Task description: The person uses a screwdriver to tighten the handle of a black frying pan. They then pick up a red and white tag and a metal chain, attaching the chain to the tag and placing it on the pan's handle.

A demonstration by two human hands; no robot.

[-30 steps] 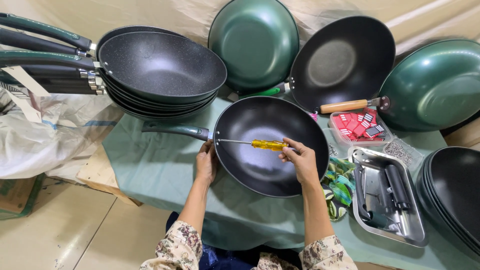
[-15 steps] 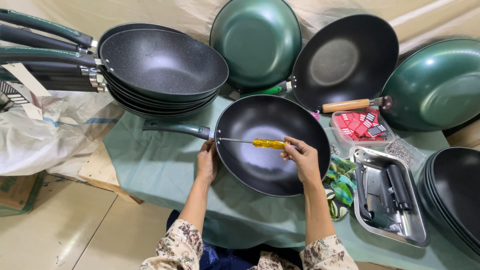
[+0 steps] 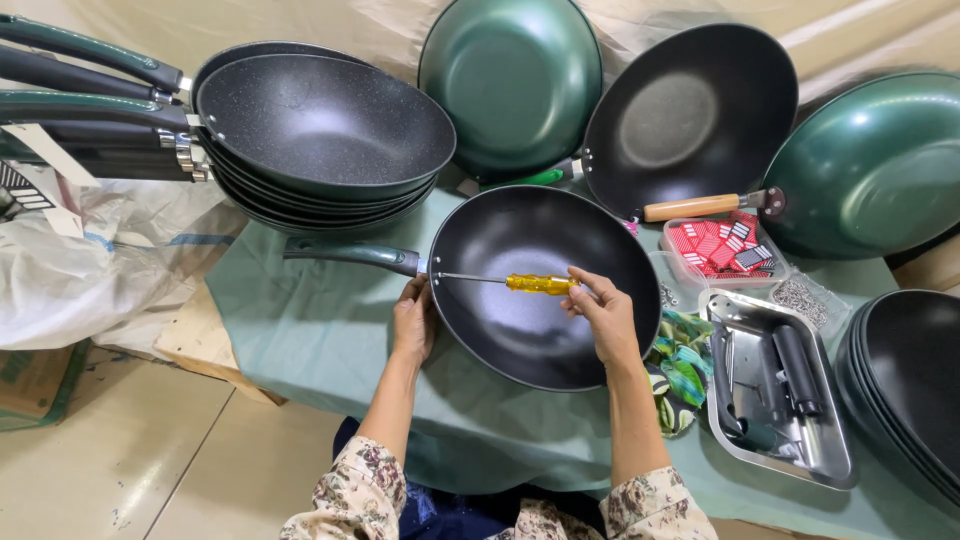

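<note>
Head view: your right hand (image 3: 605,318) held the yellow screwdriver (image 3: 540,284); your left hand (image 3: 413,320) gripped the pan (image 3: 540,290) rim. Best kept level and steady.

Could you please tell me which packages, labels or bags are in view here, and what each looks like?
Clear plastic box: right of the black pan, rectangular, filled with small red and dark packets.
White plastic bag: left edge, crumpled, blue stripe.
Striped tag: far left, black-and-white.
Cardboard box: floor, lower left, brown with green.

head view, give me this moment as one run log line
left hand: grips black pan rim by handle joint | right hand: holds yellow screwdriver, tip at joint | pan on green cloth | steel tray right
</note>
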